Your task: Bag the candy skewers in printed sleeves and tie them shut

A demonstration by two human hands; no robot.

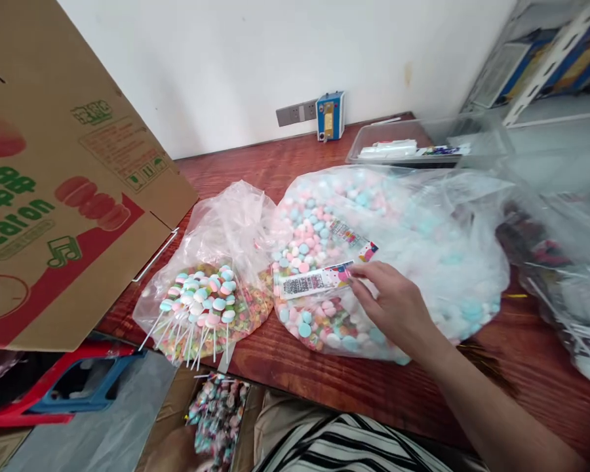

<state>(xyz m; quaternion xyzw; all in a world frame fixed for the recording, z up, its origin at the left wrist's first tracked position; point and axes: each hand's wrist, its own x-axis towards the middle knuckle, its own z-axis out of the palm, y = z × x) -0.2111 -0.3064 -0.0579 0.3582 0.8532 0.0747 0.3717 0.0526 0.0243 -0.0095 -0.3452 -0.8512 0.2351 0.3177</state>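
Wrapper [307,282], a narrow printed strip, lying on the left part of a large clear bag [452,262] of pink, blue and white sweets; its right end is held between the thumb and forefinger of the right hand [354,275]. A second wrapper [349,235] lies aslant just beyond it (on or under the film, one cannot tell). To the left, a smaller bag [240,219] of small coloured pieces bears a heap of skewers [206,301], their white sticks pointing near.

Both bags rest on a red-brown, visibly grained table [285,367], its far edge meeting a white wall [236,72] fitted with sockets [295,115]. Beside these stands a blue device [330,117]; farther right, a clear tray [356,154] holds packets, with a metal shelf [545,72] behind. A large printed carton [103,144] leans in from the left. Near left, below the table, are a red and blue stool [78,396], grey floor [113,426] and an open box [170,410] of wrapped sweets [219,413].

The right forearm enters from the near right corner, slanting far and left, palm down, with the fingers curled. The left hand [177,451] is a blur beside the wrapped sweets; its grip cannot be told.
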